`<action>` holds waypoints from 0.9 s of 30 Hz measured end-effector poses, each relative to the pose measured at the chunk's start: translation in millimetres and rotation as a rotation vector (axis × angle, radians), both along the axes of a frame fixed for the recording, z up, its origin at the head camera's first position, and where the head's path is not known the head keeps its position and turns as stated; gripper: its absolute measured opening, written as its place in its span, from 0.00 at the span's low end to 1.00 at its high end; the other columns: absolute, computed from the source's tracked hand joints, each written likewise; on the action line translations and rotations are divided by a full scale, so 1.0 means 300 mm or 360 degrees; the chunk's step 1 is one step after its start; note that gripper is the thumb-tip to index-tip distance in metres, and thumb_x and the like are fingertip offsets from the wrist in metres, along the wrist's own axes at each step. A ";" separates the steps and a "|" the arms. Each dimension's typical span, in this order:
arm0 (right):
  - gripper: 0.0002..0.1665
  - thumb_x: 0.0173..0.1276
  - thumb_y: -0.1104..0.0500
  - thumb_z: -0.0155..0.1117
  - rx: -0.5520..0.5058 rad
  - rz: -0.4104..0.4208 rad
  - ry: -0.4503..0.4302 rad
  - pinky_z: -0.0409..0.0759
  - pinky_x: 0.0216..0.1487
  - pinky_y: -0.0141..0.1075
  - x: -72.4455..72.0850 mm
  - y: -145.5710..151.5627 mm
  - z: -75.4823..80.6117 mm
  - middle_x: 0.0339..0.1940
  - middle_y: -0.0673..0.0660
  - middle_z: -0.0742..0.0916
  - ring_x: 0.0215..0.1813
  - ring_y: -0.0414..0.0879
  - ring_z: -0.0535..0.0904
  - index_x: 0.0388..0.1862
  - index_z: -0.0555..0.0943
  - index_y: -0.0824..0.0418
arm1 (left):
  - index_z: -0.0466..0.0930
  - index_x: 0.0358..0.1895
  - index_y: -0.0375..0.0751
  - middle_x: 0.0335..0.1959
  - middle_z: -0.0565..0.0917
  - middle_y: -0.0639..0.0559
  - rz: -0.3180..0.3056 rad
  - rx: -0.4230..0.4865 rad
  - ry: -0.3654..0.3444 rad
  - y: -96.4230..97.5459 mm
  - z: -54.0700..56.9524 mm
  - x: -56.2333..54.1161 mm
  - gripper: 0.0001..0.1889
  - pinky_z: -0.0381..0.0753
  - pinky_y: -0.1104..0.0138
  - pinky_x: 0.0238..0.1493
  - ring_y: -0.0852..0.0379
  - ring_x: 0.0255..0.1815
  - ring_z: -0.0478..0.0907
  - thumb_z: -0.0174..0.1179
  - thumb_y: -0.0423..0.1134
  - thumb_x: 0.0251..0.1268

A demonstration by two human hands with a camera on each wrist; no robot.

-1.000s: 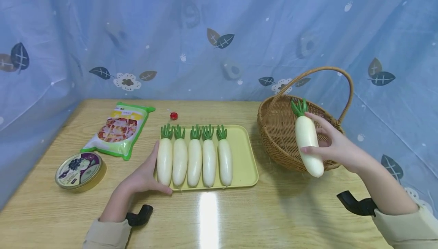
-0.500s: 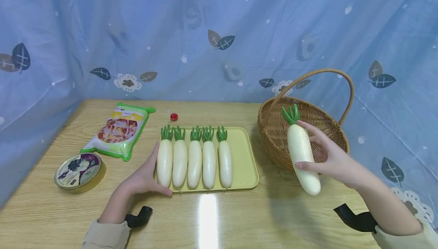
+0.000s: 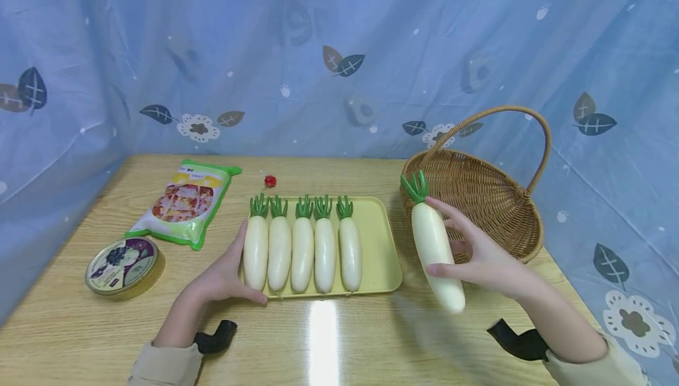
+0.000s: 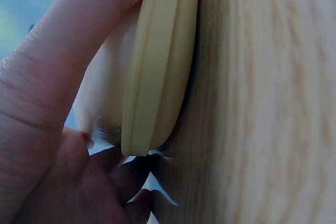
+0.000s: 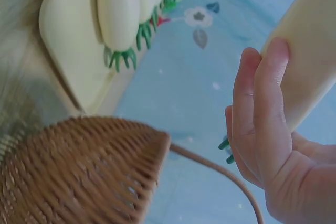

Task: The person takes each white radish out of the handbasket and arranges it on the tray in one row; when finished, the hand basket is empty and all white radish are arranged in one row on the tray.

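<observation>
My right hand [image 3: 472,250] grips a white radish [image 3: 436,250] with green leaf stubs, raised in front of the wicker basket [image 3: 477,209] and tilted with its leaves toward the back. In the right wrist view its fingers curl against the pale root [image 5: 310,45]. The left hand [image 3: 225,274] holds the near left corner of a yellow tray [image 3: 379,250], thumb along the front edge and fingers up the left side. Several more white radishes [image 3: 302,253] lie side by side on that tray, leaves pointing away. The left wrist view shows the tray's rim [image 4: 157,72] between thumb and fingers.
At the left lie a green-edged food bag [image 3: 185,200] and a round tin [image 3: 124,265]. A small red object [image 3: 270,181] sits behind the tray. The basket's tall arched handle [image 3: 490,110] rises at the right, before a blue patterned curtain [image 3: 339,115].
My right hand has carried the radish leftward and slightly toward me, from over the basket to between basket and tray. The left hand stays at the tray's corner.
</observation>
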State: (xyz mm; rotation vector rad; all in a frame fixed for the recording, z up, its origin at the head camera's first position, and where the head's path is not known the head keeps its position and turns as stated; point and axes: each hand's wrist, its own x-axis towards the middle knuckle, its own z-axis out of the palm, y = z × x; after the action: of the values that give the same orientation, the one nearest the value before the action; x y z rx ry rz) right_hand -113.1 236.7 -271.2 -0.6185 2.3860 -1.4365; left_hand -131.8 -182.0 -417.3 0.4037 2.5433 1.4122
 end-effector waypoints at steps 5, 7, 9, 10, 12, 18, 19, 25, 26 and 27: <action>0.55 0.55 0.63 0.68 -0.0005 0.0029 -0.0008 0.79 0.35 0.46 -0.011 -0.028 -0.030 0.59 0.70 0.64 0.52 0.67 0.73 0.73 0.46 0.44 | 0.16 0.69 0.47 0.71 0.31 0.35 0.0001 -0.0008 0.0002 0.002 0.000 -0.002 0.80 0.39 0.43 0.65 0.37 0.70 0.34 0.80 0.48 0.20; 0.55 0.55 0.63 0.68 -0.0011 0.0036 -0.0015 0.79 0.36 0.46 -0.015 -0.038 -0.043 0.58 0.70 0.65 0.52 0.67 0.73 0.73 0.46 0.44 | 0.16 0.69 0.47 0.71 0.31 0.35 0.0002 -0.0013 0.0006 0.001 0.000 -0.002 0.80 0.39 0.43 0.65 0.37 0.70 0.34 0.80 0.48 0.20; 0.55 0.55 0.62 0.69 -0.0012 0.0041 -0.0023 0.79 0.36 0.45 -0.020 -0.048 -0.058 0.58 0.69 0.65 0.53 0.66 0.73 0.74 0.46 0.44 | 0.16 0.69 0.46 0.71 0.31 0.35 0.0003 -0.0013 0.0005 0.001 -0.001 -0.002 0.80 0.40 0.43 0.65 0.37 0.70 0.34 0.80 0.48 0.20; 0.55 0.55 0.62 0.69 -0.0011 0.0042 -0.0028 0.79 0.36 0.45 -0.023 -0.053 -0.065 0.58 0.69 0.65 0.52 0.66 0.73 0.74 0.46 0.43 | 0.16 0.69 0.46 0.71 0.31 0.35 0.0005 -0.0014 0.0004 0.001 -0.001 -0.001 0.80 0.40 0.43 0.65 0.37 0.70 0.34 0.80 0.48 0.20; 0.56 0.55 0.61 0.69 -0.0026 0.0043 -0.0054 0.80 0.37 0.44 -0.029 -0.063 -0.079 0.59 0.68 0.65 0.53 0.67 0.72 0.74 0.45 0.43 | 0.16 0.69 0.46 0.71 0.31 0.35 0.0009 -0.0016 -0.0002 0.001 -0.002 -0.001 0.80 0.40 0.43 0.65 0.37 0.70 0.34 0.80 0.48 0.20; 0.57 0.55 0.59 0.69 -0.0044 0.0046 -0.0120 0.79 0.39 0.44 -0.046 -0.093 -0.121 0.60 0.67 0.65 0.57 0.69 0.69 0.73 0.44 0.40 | 0.16 0.69 0.47 0.71 0.31 0.35 0.0016 -0.0014 -0.0016 0.001 0.001 0.002 0.80 0.40 0.43 0.65 0.37 0.70 0.34 0.80 0.48 0.21; 0.57 0.55 0.59 0.69 -0.0043 0.0047 -0.0124 0.79 0.40 0.44 -0.048 -0.098 -0.127 0.60 0.67 0.65 0.57 0.68 0.69 0.73 0.44 0.40 | 0.16 0.69 0.48 0.72 0.31 0.35 0.0016 -0.0011 -0.0015 0.001 0.001 0.002 0.80 0.40 0.43 0.65 0.38 0.70 0.34 0.80 0.48 0.21; 0.57 0.56 0.58 0.69 -0.0061 0.0048 -0.0145 0.79 0.43 0.44 -0.066 -0.122 -0.165 0.61 0.68 0.65 0.57 0.65 0.70 0.73 0.43 0.41 | 0.16 0.69 0.46 0.71 0.31 0.35 0.0019 -0.0011 -0.0027 0.001 0.000 0.002 0.80 0.39 0.43 0.65 0.37 0.70 0.33 0.80 0.48 0.21; 0.57 0.56 0.58 0.69 -0.0060 0.0051 -0.0142 0.79 0.43 0.44 -0.070 -0.125 -0.171 0.62 0.68 0.65 0.57 0.64 0.71 0.74 0.42 0.42 | 0.17 0.69 0.46 0.71 0.31 0.35 0.0019 -0.0011 -0.0028 0.001 0.000 0.002 0.80 0.39 0.43 0.65 0.38 0.70 0.33 0.80 0.48 0.21; 0.57 0.56 0.58 0.69 -0.0056 0.0053 -0.0137 0.79 0.43 0.44 -0.073 -0.128 -0.177 0.62 0.69 0.65 0.56 0.64 0.71 0.74 0.42 0.43 | 0.17 0.69 0.46 0.71 0.31 0.35 0.0019 -0.0010 -0.0029 0.001 0.000 0.002 0.80 0.39 0.43 0.65 0.38 0.70 0.33 0.80 0.48 0.21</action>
State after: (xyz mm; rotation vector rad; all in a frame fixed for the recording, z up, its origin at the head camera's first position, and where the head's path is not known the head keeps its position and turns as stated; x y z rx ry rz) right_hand -135.2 198.3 -324.3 -0.5897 2.2791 -1.4637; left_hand -131.3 -181.6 -417.4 0.3733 2.5390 1.4052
